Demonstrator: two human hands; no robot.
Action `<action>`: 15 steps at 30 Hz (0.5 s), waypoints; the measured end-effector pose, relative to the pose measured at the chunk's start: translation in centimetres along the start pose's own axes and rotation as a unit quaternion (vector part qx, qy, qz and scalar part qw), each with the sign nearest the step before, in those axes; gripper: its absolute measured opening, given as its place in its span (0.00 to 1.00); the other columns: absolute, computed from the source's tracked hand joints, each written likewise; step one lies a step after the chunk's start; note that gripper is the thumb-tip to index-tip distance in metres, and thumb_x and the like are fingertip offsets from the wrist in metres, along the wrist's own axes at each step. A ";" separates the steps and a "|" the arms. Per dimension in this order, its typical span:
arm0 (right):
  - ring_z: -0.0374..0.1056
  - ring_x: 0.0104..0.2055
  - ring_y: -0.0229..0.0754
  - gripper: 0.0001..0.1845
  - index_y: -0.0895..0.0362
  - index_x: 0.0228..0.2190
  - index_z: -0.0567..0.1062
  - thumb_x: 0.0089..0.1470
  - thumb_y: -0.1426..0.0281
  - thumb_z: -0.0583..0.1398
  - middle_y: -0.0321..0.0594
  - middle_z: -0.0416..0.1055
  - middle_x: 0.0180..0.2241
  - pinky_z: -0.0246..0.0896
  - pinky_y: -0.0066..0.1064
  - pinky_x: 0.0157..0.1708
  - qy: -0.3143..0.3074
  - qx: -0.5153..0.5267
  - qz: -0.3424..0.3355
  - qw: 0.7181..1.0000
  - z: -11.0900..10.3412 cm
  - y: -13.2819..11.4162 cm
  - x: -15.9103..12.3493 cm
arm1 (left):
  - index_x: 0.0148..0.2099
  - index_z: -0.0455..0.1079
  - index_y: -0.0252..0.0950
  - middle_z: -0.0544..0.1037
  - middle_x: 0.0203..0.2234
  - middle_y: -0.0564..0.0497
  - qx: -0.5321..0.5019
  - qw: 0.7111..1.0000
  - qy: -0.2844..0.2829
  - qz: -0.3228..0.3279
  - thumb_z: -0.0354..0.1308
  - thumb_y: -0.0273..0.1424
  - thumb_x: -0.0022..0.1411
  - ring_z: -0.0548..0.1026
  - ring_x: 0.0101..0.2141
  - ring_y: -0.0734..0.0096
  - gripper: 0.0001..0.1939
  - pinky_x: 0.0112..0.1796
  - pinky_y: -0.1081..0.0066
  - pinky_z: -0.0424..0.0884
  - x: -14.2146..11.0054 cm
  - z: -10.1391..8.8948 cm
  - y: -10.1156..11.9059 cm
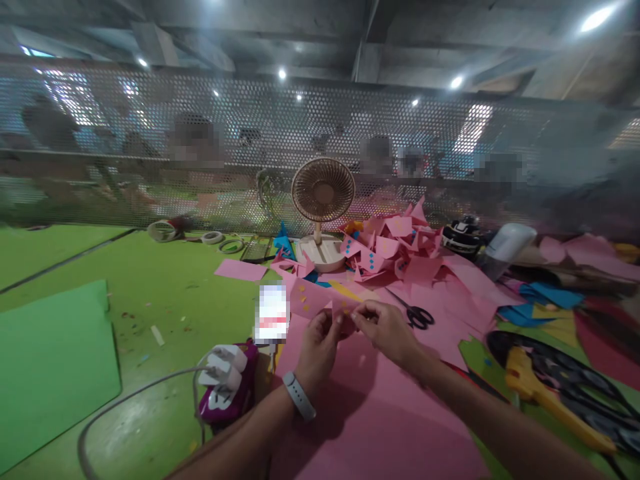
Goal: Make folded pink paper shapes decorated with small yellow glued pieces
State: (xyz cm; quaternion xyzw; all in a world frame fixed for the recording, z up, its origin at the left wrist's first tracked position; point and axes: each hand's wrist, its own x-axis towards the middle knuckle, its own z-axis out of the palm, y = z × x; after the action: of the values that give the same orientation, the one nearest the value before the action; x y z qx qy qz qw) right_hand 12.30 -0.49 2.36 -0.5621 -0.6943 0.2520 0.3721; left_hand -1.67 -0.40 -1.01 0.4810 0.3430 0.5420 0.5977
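Note:
A folded pink paper piece (309, 298) with small yellow shapes on it is held up in front of me. My left hand (320, 343) pinches its lower edge between thumb and fingers. At the paper's right end, my right hand (385, 328) has thumb and forefinger closed on it. Whatever tiny bit may lie between those fingertips is too small to make out. Under both hands spreads a large pink sheet (370, 427). Black scissors (419, 316) lie on pink paper just beyond my right hand. A lit phone (273, 313) stands left of the paper.
Behind the hands stand a small fan (324, 190) and a heap of folded pink pieces (395, 243). A purple power strip (220, 407) with plugs sits at left. Farther left is a green board (55, 367). A yellow-handled glue gun (525, 377) lies at right. Perforated metal mesh (240, 173) borders the table.

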 end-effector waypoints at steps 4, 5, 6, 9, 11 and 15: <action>0.62 0.23 0.37 0.09 0.56 0.24 0.71 0.51 0.67 0.55 0.36 0.69 0.22 0.57 0.27 0.26 0.064 -0.071 -0.048 0.994 -1.0 0.4 0.1 | 0.35 0.67 0.32 0.72 0.28 0.50 0.012 1.000 0.005 0.002 0.57 0.37 0.55 0.70 0.29 0.73 0.12 0.33 0.71 0.69 0.0 0.1 0.2; 0.63 0.26 0.37 0.07 0.56 0.27 0.71 0.51 0.67 0.56 0.37 0.70 0.25 0.58 0.28 0.28 0.094 -0.083 -0.068 0.990 -1.3 0.6 0.2 | 0.35 0.67 0.32 0.72 0.28 0.51 0.011 1.000 0.002 0.003 0.57 0.37 0.56 0.69 0.29 0.74 0.12 0.33 0.71 0.69 0.0 0.1 0.2; 0.65 0.30 0.39 0.08 0.57 0.31 0.71 0.51 0.66 0.56 0.38 0.70 0.29 0.59 0.29 0.31 0.118 -0.092 -0.088 0.985 -1.4 0.8 0.3 | 0.35 0.67 0.32 0.71 0.27 0.51 0.009 1.000 -0.003 0.005 0.57 0.37 0.56 0.69 0.28 0.74 0.12 0.33 0.71 0.69 0.0 0.1 0.3; 0.65 0.38 0.42 0.10 0.57 0.34 0.71 0.52 0.66 0.55 0.42 0.70 0.35 0.58 0.33 0.39 0.105 -0.097 -0.119 0.982 -1.6 1.3 0.7 | 0.33 0.66 0.33 0.70 0.25 0.53 0.008 1.000 -0.012 0.011 0.56 0.38 0.56 0.67 0.27 0.75 0.12 0.32 0.72 0.68 -0.1 0.2 0.4; 0.65 0.35 0.41 0.10 0.57 0.29 0.72 0.54 0.65 0.54 0.40 0.71 0.31 0.58 0.32 0.38 0.054 -0.082 -0.104 0.990 -1.6 1.4 0.9 | 0.29 0.65 0.33 0.68 0.23 0.54 0.011 1.000 -0.008 0.012 0.57 0.38 0.56 0.65 0.25 0.76 0.12 0.30 0.73 0.67 -0.2 0.2 0.5; 0.65 0.32 0.40 0.12 0.57 0.26 0.71 0.54 0.63 0.54 0.38 0.70 0.28 0.58 0.31 0.35 0.020 -0.061 -0.082 0.995 -1.4 1.1 0.9 | 0.30 0.67 0.34 0.68 0.25 0.55 -0.015 1.000 0.011 -0.016 0.58 0.38 0.53 0.66 0.27 0.75 0.11 0.31 0.72 0.68 -0.4 0.2 0.8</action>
State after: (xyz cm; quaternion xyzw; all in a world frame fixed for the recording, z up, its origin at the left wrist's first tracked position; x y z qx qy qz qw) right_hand 14.02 0.51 2.53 -0.5299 -0.7444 0.1672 0.3703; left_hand -1.85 -0.90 -0.27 0.4606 0.3488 0.5429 0.6094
